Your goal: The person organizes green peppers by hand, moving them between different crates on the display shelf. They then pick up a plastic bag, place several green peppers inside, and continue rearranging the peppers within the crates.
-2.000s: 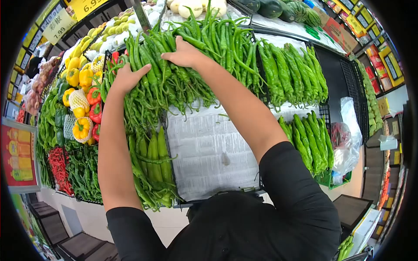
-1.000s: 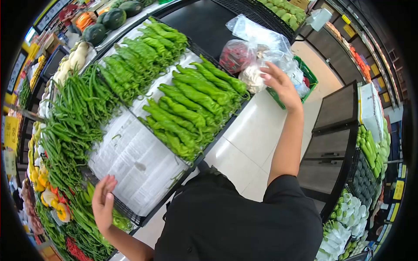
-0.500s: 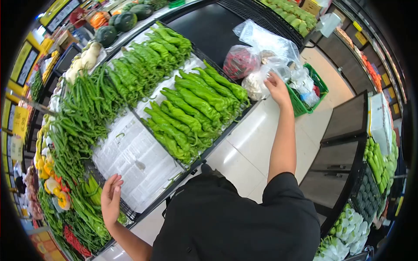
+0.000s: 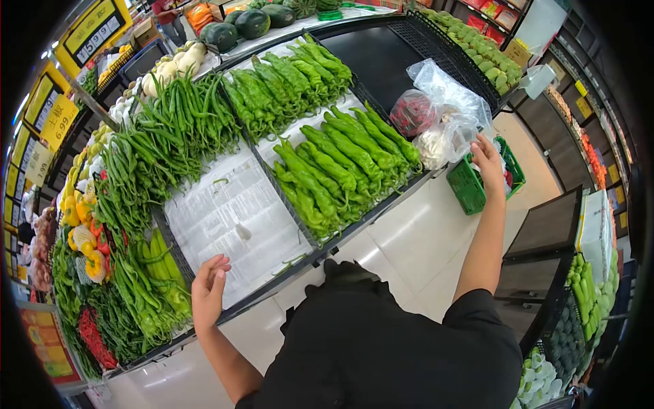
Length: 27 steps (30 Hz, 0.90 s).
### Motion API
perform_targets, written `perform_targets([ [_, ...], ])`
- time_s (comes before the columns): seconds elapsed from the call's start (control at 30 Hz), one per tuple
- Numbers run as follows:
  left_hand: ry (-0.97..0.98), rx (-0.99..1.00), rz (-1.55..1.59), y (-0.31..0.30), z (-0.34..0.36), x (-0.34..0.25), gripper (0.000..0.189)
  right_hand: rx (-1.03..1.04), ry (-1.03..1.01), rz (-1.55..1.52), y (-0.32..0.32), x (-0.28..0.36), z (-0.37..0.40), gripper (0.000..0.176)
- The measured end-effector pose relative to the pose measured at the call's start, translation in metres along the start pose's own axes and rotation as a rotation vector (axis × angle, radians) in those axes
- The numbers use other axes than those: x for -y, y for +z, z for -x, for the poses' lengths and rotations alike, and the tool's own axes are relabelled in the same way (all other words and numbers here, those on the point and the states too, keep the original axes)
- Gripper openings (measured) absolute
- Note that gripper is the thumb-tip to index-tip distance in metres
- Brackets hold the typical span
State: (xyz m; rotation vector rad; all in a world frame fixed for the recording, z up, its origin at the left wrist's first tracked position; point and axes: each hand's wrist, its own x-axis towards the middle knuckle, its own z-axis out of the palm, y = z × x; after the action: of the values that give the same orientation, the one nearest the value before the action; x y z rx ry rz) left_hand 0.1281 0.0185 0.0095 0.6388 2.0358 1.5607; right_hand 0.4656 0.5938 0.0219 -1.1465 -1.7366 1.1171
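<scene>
My left hand (image 4: 210, 290) is held over the front edge of the display, beside the bare white lining (image 4: 235, 211), fingers apart and holding nothing. My right hand (image 4: 488, 167) is beside a clear plastic bag (image 4: 463, 136) at the display's right corner, its fingers loosely spread; contact with the bag is unclear. Near it lie a bag of red produce (image 4: 413, 112) and a bagged white item (image 4: 432, 148). Long green peppers (image 4: 340, 163) lie in rows between my hands. More green peppers (image 4: 283, 85) fill the section behind.
A green basket (image 4: 470, 191) is below and beyond the display's right edge. A black bare surface (image 4: 371, 58) lies behind the bags. Thin green peppers (image 4: 136, 163) and yellow peppers (image 4: 85, 208) are at left. Dark cabinets (image 4: 538, 232) stand right, across the tiled floor (image 4: 409, 232).
The view has shifted, so the display appears further right. Both hands appear further right too, the right one lower. The white bagged items over the basket now show much less.
</scene>
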Motion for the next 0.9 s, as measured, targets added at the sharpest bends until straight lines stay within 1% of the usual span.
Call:
perform_targets([
  [0.03, 0.000, -0.025, 0.009, 0.002, 0.005, 0.003, 0.033, -0.018, 0.028, -0.017, -0.007, 0.001, 0.000, 0.050],
  [0.07, 0.003, -0.052, 0.015, 0.005, 0.009, 0.004, 0.033, -0.015, 0.038, -0.044, -0.020, -0.013, -0.009, 0.054],
  [0.17, 0.006, -0.100, -0.002, 0.013, 0.015, 0.003, 0.033, -0.120, 0.104, -0.243, -0.038, -0.022, -0.024, 0.058],
  [0.2, -0.004, -0.102, -0.013, 0.017, 0.019, 0.004, 0.033, -0.151, 0.122, -0.274, -0.045, -0.037, -0.037, 0.063],
  [0.3, -0.068, -0.204, -0.049, 0.033, 0.022, 0.007, 0.031, -0.216, 0.182, -0.347, -0.068, -0.089, -0.082, 0.065],
  [0.37, -0.082, -0.240, -0.094, 0.050, 0.017, 0.004, 0.031, -0.257, 0.214, -0.359, -0.084, -0.111, -0.110, 0.070],
  [0.43, -0.099, -0.278, -0.128, 0.075, 0.004, 0.002, 0.031, -0.296, 0.255, -0.335, -0.101, -0.131, -0.144, 0.066],
  [0.47, -0.106, -0.285, -0.126, 0.091, -0.004, 0.000, 0.031, -0.291, 0.286, -0.309, -0.111, -0.140, -0.162, 0.072],
  [0.57, -0.116, -0.282, -0.126, 0.148, -0.041, -0.016, 0.032, -0.325, 0.360, -0.184, -0.139, -0.188, -0.230, 0.081],
  [0.6, -0.124, -0.275, -0.132, 0.169, -0.050, -0.028, 0.032, -0.314, 0.376, -0.142, -0.146, -0.204, -0.248, 0.089],
  [0.73, -0.126, -0.191, -0.294, 0.235, -0.075, -0.081, 0.033, -0.200, 0.480, 0.068, -0.160, -0.258, -0.307, 0.095],
  [0.8, -0.140, -0.249, -0.305, 0.249, -0.074, -0.100, 0.032, -0.160, 0.396, 0.247, -0.168, -0.349, -0.350, 0.096],
  [0.9, -0.180, -0.310, -0.327, 0.261, -0.066, -0.110, 0.032, -0.184, 0.402, 0.275, -0.153, -0.382, -0.375, 0.099],
])
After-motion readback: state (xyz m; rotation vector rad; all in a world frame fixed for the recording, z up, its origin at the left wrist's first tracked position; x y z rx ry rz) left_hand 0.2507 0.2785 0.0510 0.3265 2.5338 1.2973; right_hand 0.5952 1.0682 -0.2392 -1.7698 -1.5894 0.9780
